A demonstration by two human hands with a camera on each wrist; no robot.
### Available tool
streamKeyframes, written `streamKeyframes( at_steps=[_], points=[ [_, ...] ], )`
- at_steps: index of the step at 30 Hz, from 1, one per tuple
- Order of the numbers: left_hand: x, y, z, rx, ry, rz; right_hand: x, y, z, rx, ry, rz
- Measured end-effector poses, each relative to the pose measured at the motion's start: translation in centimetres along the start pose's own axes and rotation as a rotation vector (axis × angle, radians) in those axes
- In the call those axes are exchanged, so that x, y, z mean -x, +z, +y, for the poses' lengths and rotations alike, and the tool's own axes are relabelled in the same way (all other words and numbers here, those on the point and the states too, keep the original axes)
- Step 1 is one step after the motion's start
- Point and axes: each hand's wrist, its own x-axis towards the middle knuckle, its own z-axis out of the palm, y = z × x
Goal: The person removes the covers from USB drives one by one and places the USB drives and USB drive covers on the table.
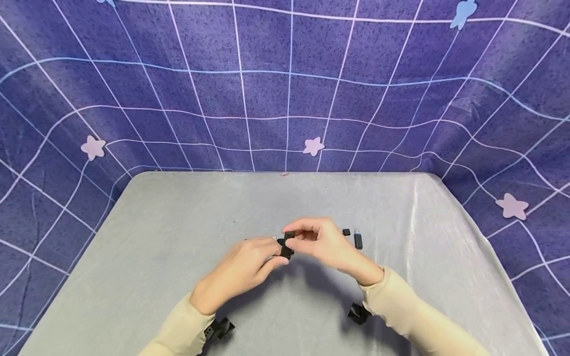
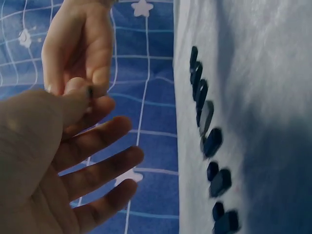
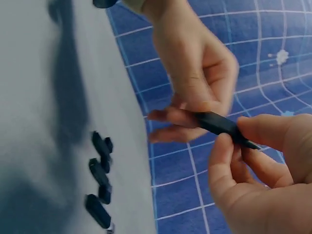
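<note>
A small black USB stick [image 1: 287, 249] is held in the air between both hands above the table. My left hand [image 1: 242, 264] pinches one end between thumb and index finger, its other fingers spread in the left wrist view. At the other end, the fingertips of my right hand [image 1: 324, 244] grip the stick. The right wrist view shows the stick's dark body [image 3: 217, 124] lengthwise between the two hands; whether its cap is on cannot be told. Right of the hands lies an uncapped USB stick [image 1: 358, 241] with a small black cap [image 1: 346, 232] beside it.
In the left wrist view a row of several dark sticks and caps [image 2: 213, 142] runs along the grey-covered table [image 1: 178, 207]; the hands partly hide this row in the head view. Behind the table hangs a purple gridded curtain [image 1: 267, 94]. Black wrist cameras [image 1: 358, 313] sit beneath the sleeves.
</note>
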Motion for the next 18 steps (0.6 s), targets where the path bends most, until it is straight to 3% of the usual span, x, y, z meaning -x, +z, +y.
streamKeyframes(
  at_steps=[4, 7, 11, 14, 18],
  points=[
    [-0.5, 0.4, 0.3, -0.028, 0.011, 0.028, 0.0, 0.4, 0.3, -0.030, 0.017, -0.059],
    [-0.7, 0.0, 0.0, -0.039, -0.018, 0.055, 0.1, 0.4, 0.2, -0.041, 0.037, -0.101],
    [-0.7, -1.2, -0.6, -0.057, -0.124, 0.063, 0.2, 0.4, 0.1, 0.154, 0.000, -0.158],
    [-0.8, -1.9, -0.8, -0.050, -0.136, -0.021, 0.4, 0.4, 0.0, 0.347, -0.044, -0.172],
    [-0.8, -2.1, -0.7, 0.060, -0.048, -0.206, 0.7, 0.6, -0.5, 0.464, -0.081, -0.220]
  ],
)
